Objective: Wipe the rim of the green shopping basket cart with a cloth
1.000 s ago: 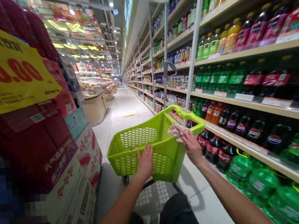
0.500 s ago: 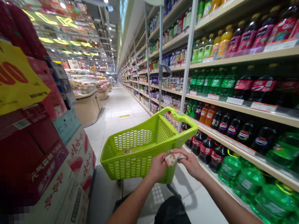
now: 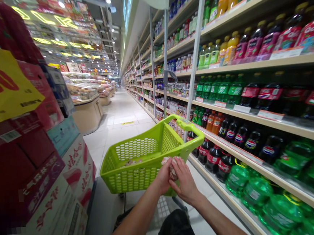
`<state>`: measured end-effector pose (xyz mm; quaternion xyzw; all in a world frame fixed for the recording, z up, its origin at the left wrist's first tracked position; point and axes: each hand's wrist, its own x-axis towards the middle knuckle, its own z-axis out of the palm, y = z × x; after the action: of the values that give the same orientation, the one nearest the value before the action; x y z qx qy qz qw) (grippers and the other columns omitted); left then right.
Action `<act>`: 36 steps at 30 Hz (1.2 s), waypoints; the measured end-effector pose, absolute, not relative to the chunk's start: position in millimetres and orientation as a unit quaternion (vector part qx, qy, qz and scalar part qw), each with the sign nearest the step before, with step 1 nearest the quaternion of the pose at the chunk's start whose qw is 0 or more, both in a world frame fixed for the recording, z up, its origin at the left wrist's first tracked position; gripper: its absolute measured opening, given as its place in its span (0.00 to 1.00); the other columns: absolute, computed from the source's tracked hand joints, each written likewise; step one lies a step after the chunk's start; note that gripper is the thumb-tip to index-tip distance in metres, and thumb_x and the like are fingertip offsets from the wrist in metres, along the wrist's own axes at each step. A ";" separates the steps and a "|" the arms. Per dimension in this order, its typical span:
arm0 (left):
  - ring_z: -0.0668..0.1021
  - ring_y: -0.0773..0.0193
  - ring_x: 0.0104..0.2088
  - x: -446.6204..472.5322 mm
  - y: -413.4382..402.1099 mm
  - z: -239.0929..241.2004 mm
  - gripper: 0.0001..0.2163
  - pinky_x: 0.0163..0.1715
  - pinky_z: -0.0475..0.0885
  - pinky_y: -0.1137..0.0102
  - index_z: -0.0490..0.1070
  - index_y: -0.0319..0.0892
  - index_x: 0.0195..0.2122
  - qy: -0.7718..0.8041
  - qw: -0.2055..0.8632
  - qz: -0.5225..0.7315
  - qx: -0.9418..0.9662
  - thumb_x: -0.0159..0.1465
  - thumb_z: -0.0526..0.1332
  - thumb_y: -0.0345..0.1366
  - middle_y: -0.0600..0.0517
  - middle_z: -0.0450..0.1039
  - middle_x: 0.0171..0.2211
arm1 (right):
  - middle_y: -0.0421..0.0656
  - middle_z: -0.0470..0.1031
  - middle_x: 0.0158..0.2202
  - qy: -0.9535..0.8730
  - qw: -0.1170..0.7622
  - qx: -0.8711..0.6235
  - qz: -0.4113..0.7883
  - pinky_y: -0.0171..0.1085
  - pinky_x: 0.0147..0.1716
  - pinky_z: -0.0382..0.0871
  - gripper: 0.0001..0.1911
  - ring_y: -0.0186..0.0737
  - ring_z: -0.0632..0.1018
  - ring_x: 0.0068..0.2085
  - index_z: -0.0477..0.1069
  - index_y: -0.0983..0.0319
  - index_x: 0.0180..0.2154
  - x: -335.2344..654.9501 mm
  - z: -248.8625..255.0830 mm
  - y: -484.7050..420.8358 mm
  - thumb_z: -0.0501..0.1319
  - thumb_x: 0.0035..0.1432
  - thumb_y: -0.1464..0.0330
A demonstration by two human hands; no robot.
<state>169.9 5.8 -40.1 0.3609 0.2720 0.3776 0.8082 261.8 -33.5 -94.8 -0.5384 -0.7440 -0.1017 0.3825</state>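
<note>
Both hands meet at lower centre: left hand (image 3: 164, 177) and right hand (image 3: 184, 182) closed together around a crumpled cloth (image 3: 172, 167), fingers curled, just at the near rim of the green basket (image 3: 138, 158). Basket centre frame on the aisle floor (image 3: 124, 120). Drink shelves (image 3: 254, 110) right, boxes (image 3: 41, 170) left.

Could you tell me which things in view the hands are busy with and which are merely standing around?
In hand:
- crumpled cloth, gripped by left hand and right hand
- green basket, right by the hands

Standing around:
- soda bottles on the right-hand shelves
- stacked cartons on the left
- yellow price sign
</note>
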 end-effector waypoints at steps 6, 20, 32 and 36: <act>0.72 0.61 0.46 149.4 23.6 -26.3 0.19 0.44 0.65 0.66 0.66 0.42 0.46 0.344 0.609 0.332 0.633 0.58 0.53 0.47 0.49 0.71 0.45 | 0.45 0.63 0.55 -0.749 0.413 -0.491 -0.166 0.46 0.54 0.60 0.24 0.42 0.61 0.57 0.62 0.56 0.53 324.6 -56.5 -4.7 0.49 0.54 0.76; 0.46 0.55 0.63 85.5 46.6 -90.8 0.34 0.57 0.46 0.49 0.42 0.39 0.62 0.575 0.016 0.102 0.811 0.54 0.53 0.36 0.48 0.39 0.64 | 0.46 0.69 0.50 -0.729 0.293 -0.531 -0.316 0.52 0.52 0.56 0.15 0.48 0.59 0.58 0.71 0.59 0.42 352.5 -46.9 38.9 0.51 0.56 0.76; 0.46 0.57 0.63 72.0 55.0 -93.1 0.34 0.59 0.41 0.52 0.42 0.36 0.61 0.576 0.006 0.098 0.812 0.53 0.51 0.37 0.47 0.40 0.63 | 0.45 0.70 0.49 -0.777 0.283 -0.482 -0.290 0.51 0.53 0.58 0.14 0.46 0.60 0.58 0.71 0.59 0.41 324.7 -64.3 62.2 0.52 0.57 0.74; 0.44 0.55 0.63 65.1 58.7 -98.5 0.36 0.59 0.40 0.52 0.41 0.35 0.61 0.576 0.002 0.090 0.813 0.52 0.52 0.36 0.46 0.38 0.64 | 0.49 0.67 0.51 -0.685 0.312 -0.569 -0.331 0.54 0.53 0.56 0.16 0.49 0.56 0.59 0.71 0.61 0.43 362.1 -49.8 58.1 0.50 0.56 0.77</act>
<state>65.1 58.7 -98.5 0.8126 0.5758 0.0902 0.0019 362.1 58.1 -49.8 -0.5691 -0.6851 -0.3311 0.3117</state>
